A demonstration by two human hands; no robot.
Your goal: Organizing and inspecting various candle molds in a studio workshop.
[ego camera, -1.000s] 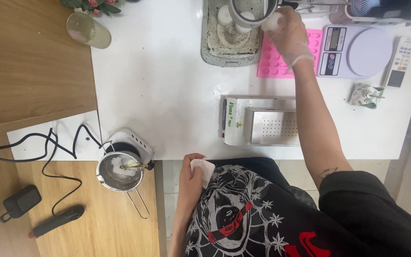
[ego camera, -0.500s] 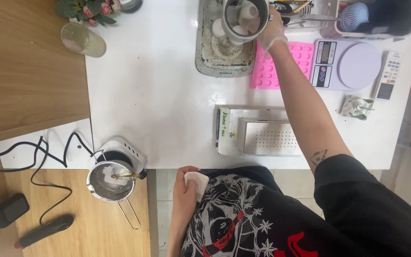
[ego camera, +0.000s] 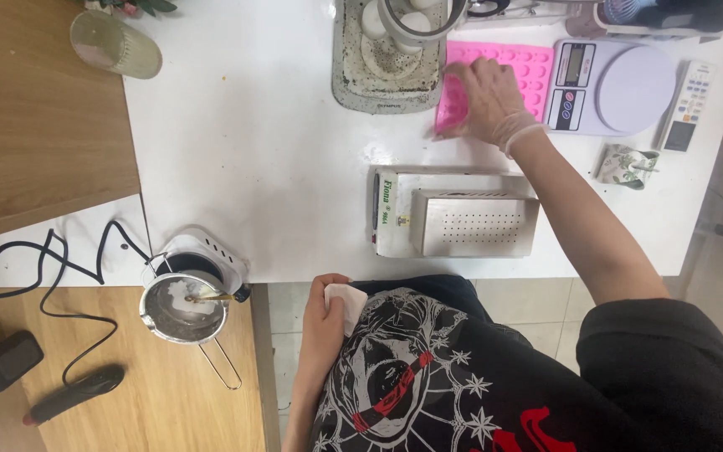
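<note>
My right hand (ego camera: 489, 102), in a thin clear glove, lies flat on the left part of a pink silicone mould (ego camera: 527, 74) with many small cavities, at the far side of the white table (ego camera: 253, 151). Just left of it a metal cup (ego camera: 416, 17) stands in a dirty grey tray (ego camera: 353, 79). My left hand (ego camera: 325, 314) rests against my lap below the table edge, closed around a small white tissue (ego camera: 349, 303).
A digital kitchen scale (ego camera: 608, 84) sits right of the mould, a remote control (ego camera: 686, 117) beyond it. A perforated steel box on a white box (ego camera: 462, 219) lies near me. A small pot on a white heater (ego camera: 186, 301) with a black cable stands left. A glass (ego camera: 115, 43) is far left.
My right hand let go of the metal cup, which now stands in the grey tray, and came down onto the pink mould. The left hand stayed in my lap.
</note>
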